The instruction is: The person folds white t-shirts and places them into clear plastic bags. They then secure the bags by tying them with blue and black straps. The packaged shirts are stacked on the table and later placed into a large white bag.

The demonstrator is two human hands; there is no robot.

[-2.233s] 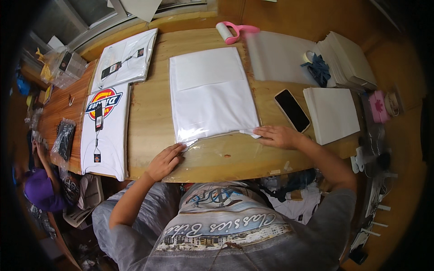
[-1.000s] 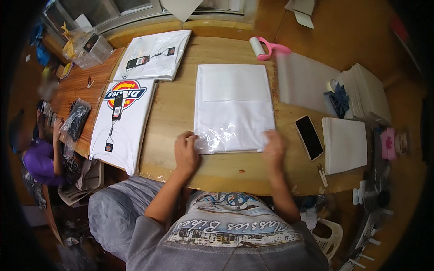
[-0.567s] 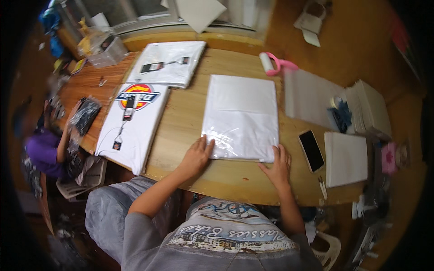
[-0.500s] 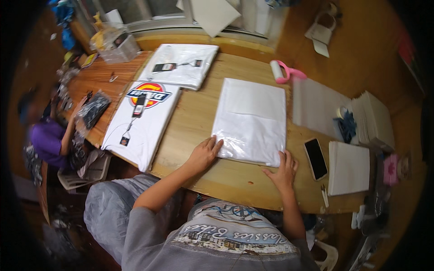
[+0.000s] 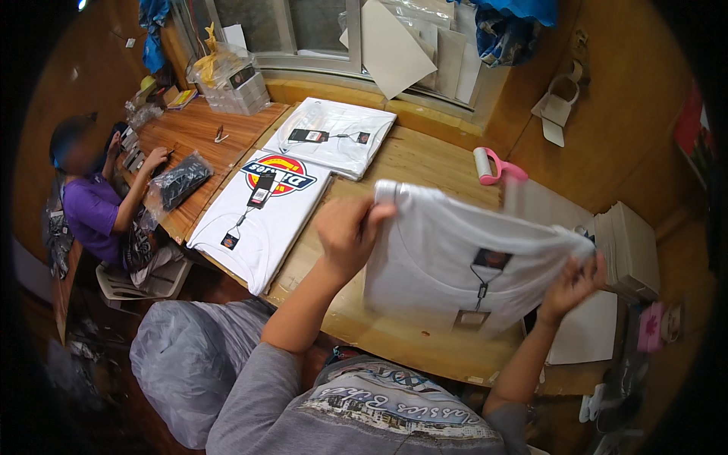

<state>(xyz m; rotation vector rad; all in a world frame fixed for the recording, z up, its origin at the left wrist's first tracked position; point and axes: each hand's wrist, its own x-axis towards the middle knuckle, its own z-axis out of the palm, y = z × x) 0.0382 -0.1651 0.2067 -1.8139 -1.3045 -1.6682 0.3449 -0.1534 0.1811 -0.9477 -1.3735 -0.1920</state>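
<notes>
Both hands hold up a folded white T-shirt (image 5: 425,250) in clear plastic, tilted above the table and slightly blurred. Its neckline and a dark tag on a cord face me. My left hand (image 5: 350,233) is closed on the upper left corner, thumb against the shirt. My right hand (image 5: 570,287) grips the right corner with fingers curled over the edge. Left of it, a folded white T-shirt with a red and blue print (image 5: 265,205) lies on the table, its black hang tag on top. Behind that is a stack of bagged white shirts (image 5: 334,136).
A pink-handled lint roller (image 5: 491,168) lies at the back right, near stacked white boards (image 5: 622,250). White sheets (image 5: 584,334) lie under my right hand. At the left, a person in purple (image 5: 91,208) handles a dark bagged garment (image 5: 180,182). A grey plastic-covered bundle (image 5: 189,364) stands below the table edge.
The bagged T-shirt has been lifted off the table and turned, so its neckline and tag now show instead of its plain back. Both hands have risen with it. The head view has shifted.
</notes>
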